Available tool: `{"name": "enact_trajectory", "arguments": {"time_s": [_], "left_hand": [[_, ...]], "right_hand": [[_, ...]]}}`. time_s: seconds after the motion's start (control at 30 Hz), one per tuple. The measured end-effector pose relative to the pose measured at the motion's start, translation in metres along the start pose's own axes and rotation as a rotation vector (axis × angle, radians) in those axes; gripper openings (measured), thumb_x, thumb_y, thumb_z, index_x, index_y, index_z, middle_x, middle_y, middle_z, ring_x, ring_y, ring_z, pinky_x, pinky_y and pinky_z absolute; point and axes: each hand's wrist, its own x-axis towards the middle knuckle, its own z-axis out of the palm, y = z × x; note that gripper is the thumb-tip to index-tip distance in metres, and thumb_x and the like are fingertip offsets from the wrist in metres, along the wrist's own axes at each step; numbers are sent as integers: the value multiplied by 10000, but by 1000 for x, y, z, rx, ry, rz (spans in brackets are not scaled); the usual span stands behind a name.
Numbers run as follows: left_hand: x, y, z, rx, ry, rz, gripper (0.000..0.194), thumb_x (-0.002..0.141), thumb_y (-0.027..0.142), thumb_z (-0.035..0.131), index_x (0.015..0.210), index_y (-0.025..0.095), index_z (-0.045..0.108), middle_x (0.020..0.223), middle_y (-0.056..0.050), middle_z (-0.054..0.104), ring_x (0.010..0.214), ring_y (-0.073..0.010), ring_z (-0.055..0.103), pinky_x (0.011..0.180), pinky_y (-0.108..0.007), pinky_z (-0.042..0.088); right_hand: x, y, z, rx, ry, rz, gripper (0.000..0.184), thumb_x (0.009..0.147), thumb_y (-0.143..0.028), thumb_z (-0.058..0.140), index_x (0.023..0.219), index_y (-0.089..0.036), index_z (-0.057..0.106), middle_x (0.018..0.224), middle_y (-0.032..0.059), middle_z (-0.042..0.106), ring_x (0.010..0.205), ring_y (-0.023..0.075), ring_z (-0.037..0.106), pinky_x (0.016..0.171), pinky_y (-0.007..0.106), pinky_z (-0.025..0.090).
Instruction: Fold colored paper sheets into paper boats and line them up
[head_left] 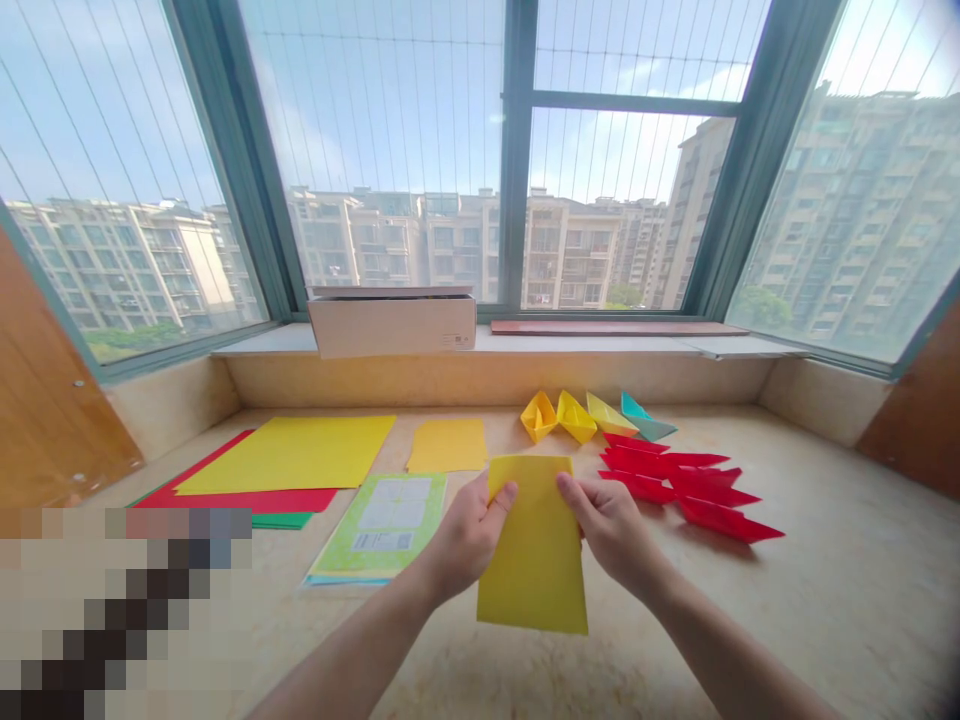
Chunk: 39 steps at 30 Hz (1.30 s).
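A yellow sheet of paper is held up over the stone sill, its long sides running toward me. My left hand pinches its upper left edge, thumb on top and fingers behind. On the opposite edge my right hand grips the sheet the same way. Just right of it lie several red folded paper boats. Behind those stand yellow paper boats and a teal paper boat. A smaller orange-yellow stack of paper rests beyond my left hand.
At the left, a large yellow sheet overlaps red paper and green paper. A light green paper pack lies near my left forearm. A white box and a flat reddish board sit on the ledge under the windows.
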Motion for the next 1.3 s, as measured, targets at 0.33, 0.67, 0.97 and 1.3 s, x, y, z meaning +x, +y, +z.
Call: {"name": "enact_trajectory", "arguments": {"time_s": [0.33, 0.67, 0.97, 1.3], "left_hand": [[-3, -1, 5, -28, -97, -50, 393, 929, 475, 540, 1118, 146, 642, 993, -114, 717, 795, -212, 678, 665, -278, 525], [-4, -4, 0, -70, -274, -318, 451, 856, 478, 647, 1116, 109, 634, 893, -130, 743, 758, -216, 728, 589, -233, 536], [3, -9, 1, -4, -123, -185, 529, 896, 557, 538, 1060, 68, 654, 815, -164, 740, 573, -207, 708, 408, -213, 489], [2, -12, 5, -19, -5, -262, 526, 865, 602, 554, 897, 82, 631, 683, -111, 716, 500, -195, 690, 398, -217, 464]], "right_hand": [[3, 3, -3, -38, 93, -11, 567, 925, -630, 441, 577, -182, 457, 497, -27, 427, 422, 91, 409, 378, 210, 267], [9, 6, -8, 107, 259, 13, 548, 886, -648, 504, 602, -182, 470, 528, -21, 452, 454, 95, 383, 397, 219, 281], [7, -1, -4, 174, -38, 101, 648, 847, -773, 397, 612, -182, 516, 455, 2, 520, 380, 119, 473, 341, 217, 349], [7, 7, 3, -3, 39, 91, 605, 833, -746, 472, 651, -173, 534, 384, -58, 422, 279, 80, 386, 282, 182, 231]]}}
